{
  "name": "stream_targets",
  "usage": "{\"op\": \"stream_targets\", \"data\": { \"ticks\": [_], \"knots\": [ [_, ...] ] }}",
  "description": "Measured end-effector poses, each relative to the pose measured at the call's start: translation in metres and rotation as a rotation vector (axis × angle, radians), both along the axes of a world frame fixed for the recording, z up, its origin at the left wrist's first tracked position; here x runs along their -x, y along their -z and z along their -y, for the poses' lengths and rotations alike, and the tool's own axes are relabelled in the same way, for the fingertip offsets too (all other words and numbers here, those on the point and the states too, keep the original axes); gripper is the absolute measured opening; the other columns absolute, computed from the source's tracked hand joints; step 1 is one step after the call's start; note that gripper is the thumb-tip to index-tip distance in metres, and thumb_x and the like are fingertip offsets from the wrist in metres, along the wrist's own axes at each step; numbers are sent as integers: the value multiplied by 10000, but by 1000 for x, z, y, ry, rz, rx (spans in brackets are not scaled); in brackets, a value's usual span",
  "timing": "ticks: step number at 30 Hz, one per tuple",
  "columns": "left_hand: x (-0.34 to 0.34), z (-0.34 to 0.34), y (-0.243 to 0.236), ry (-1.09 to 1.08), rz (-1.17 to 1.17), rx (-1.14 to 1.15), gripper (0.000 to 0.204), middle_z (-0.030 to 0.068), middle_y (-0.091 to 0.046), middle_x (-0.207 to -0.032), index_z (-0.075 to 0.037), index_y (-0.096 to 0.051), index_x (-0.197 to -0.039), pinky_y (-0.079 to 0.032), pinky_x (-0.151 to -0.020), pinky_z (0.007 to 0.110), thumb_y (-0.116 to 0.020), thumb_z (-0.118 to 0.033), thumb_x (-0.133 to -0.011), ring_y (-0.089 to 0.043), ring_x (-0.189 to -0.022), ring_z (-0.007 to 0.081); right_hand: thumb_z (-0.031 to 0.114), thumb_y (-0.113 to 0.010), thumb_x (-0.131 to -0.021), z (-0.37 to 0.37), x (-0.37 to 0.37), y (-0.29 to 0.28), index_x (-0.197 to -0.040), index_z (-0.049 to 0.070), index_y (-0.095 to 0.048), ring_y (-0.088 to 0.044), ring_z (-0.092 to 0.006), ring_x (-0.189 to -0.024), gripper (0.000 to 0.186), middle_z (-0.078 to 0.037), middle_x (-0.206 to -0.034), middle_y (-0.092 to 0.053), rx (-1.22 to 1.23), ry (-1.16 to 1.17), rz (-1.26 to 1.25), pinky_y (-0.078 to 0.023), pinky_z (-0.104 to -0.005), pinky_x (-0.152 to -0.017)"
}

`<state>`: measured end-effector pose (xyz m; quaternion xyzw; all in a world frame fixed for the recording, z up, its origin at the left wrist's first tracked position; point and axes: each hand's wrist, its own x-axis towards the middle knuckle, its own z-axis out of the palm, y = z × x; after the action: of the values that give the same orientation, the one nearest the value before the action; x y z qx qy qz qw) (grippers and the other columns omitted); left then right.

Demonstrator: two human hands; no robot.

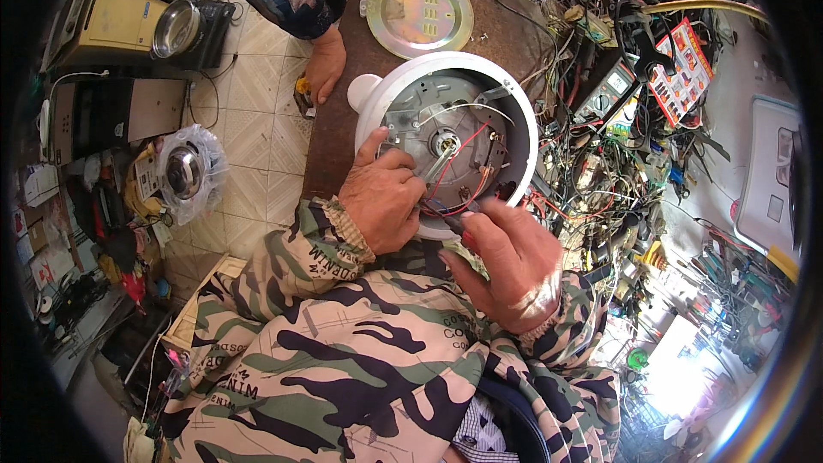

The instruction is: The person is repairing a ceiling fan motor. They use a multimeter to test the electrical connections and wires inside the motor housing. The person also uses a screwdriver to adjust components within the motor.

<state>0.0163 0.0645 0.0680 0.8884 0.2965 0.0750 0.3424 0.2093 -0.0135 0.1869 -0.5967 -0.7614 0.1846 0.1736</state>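
Observation:
An upturned white rice cooker body [525, 111] rests on the brown table, its underside uncovered. Inside are a grey metal base [411, 107], a central spring part [445, 146] and red wires [454, 157]. My left hand [383, 197] bends over the near left rim, fingers curled inside; the thumb is hidden. My right hand [507, 264] grips a slim dark tool [453, 221] near the front rim. Its tip is by the wires; its exact kind is unclear. Beyond the body lies a round, gold-toned metal bottom plate [410, 10].
Tangled wires and parts [591, 167] crowd the right side, with a multimeter [607, 93] among them. Another person's hand [326, 64] rests at the table's far left edge. A plastic-wrapped pot [184, 171] stands left, over the tiled floor [257, 133].

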Motion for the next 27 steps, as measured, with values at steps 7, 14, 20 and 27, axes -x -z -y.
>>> {"op": "stream_targets", "data": {
  "ticks": [7, 14, 20, 27],
  "knots": [
    [-1, 0, 0, -8, 20, -9, 250, 98, -688, -963, -95, -716, -959, -104, -1250, 561, -737, -205, -735, -609, -1153, 257, 84, -803, -748, -8, 5, 1, -986, 20, -675, -644, -305, -631, 278, -120, -810, -623, -107, 50, -80, -503, -395, -506],
    [-1, 0, 0, -9, -8, 8, 244, 93, -692, -967, -99, -719, -951, -108, -1249, 562, -746, -202, -732, -608, -1161, 254, 108, -826, -738, 1, -3, -8, -1028, 21, -674, -666, -306, -671, 339, -127, -885, -638, 92, -8, 103, -521, -381, -527],
    [0, 1, 0, -28, 22, -5, 240, 84, -695, -961, -105, -719, -945, -112, -1250, 558, -749, -204, -728, -613, -1153, 253, 148, -850, -735, 2, 1, -4, -982, 45, -671, -634, -295, -619, 321, -107, -794, -601, 31, 6, 57, -506, -389, -510],
    [-1, 1, 0, -17, 3, -16, 242, 86, -696, -965, -108, -717, -949, -119, -1247, 559, -749, -207, -730, -614, -1152, 254, 149, -869, -704, 1, 0, -2, -998, 46, -680, -624, -299, -625, 364, -95, -772, -592, 26, -30, 64, -507, -403, -527]
  ]
}}
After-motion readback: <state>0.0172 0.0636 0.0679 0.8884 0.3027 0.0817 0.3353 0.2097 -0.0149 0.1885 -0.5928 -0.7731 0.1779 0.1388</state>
